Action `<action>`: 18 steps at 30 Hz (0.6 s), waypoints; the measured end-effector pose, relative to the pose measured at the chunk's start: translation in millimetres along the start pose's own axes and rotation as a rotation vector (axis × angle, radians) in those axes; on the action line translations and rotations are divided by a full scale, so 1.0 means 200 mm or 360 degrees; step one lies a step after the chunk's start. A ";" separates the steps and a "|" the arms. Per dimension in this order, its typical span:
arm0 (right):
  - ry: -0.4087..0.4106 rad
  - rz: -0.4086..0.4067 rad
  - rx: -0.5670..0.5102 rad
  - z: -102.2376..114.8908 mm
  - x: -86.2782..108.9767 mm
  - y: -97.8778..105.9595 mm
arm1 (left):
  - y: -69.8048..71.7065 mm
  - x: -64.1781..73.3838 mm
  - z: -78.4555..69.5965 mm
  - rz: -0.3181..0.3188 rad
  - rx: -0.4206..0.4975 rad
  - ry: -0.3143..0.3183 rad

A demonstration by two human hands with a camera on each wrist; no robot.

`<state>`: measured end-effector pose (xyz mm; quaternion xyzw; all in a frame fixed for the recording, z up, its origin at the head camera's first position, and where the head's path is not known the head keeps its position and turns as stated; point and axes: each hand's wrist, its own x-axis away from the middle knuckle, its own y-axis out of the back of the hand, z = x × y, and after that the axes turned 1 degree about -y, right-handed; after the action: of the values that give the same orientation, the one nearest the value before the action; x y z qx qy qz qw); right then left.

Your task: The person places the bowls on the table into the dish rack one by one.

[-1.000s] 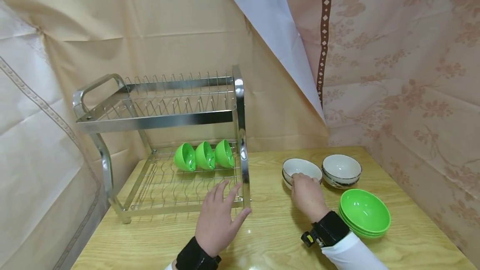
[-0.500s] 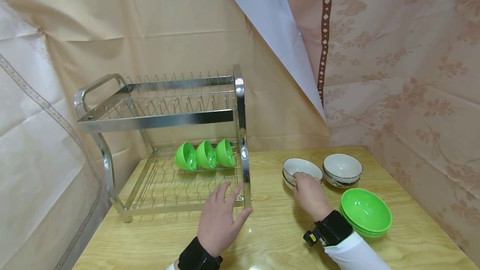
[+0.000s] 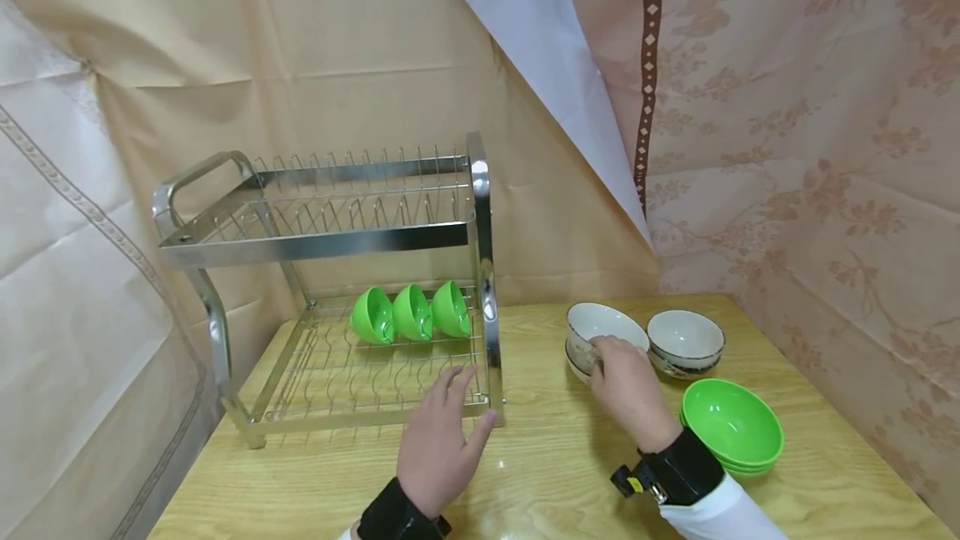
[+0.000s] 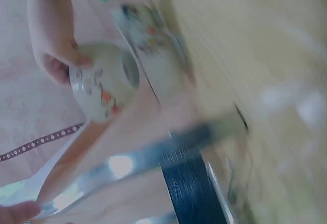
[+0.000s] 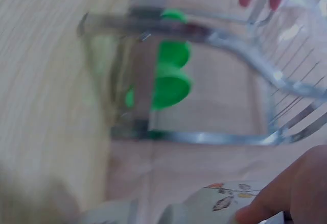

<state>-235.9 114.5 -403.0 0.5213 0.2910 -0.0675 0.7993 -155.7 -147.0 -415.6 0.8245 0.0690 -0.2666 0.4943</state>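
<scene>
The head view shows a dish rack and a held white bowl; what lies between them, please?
Only bare wooden tabletop lies between the dish rack and the white bowl in the head view.

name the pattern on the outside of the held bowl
The bowl has a leaf pattern in orange, yellow and dark outline, clearest in the right wrist view.

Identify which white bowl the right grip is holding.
The upper white bowl nearer the rack: the right grip holds it. The bowl beneath it and the white stack farther away are not held.
</scene>
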 end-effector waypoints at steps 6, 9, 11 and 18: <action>0.0146 0.0048 -0.0004 0.18 0.05 0.14 | 0.04 0.01 -0.02 0.0194 0.0867 0.0294; 0.0260 0.0050 -0.0027 0.28 0.09 0.19 | 0.04 -0.01 -0.03 0.0296 0.1302 0.0378; 0.0338 0.0045 -0.0046 0.33 0.12 0.21 | 0.05 -0.01 -0.03 0.0375 0.1550 0.0444; 0.0561 0.0011 -0.0117 0.45 0.21 0.24 | 0.04 -0.01 -0.03 0.0629 0.2180 0.0692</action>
<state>-145.6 65.6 -362.4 0.4967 0.4270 0.0384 0.7546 -152.6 -145.0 -405.2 0.9791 -0.1660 0.0132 -0.1164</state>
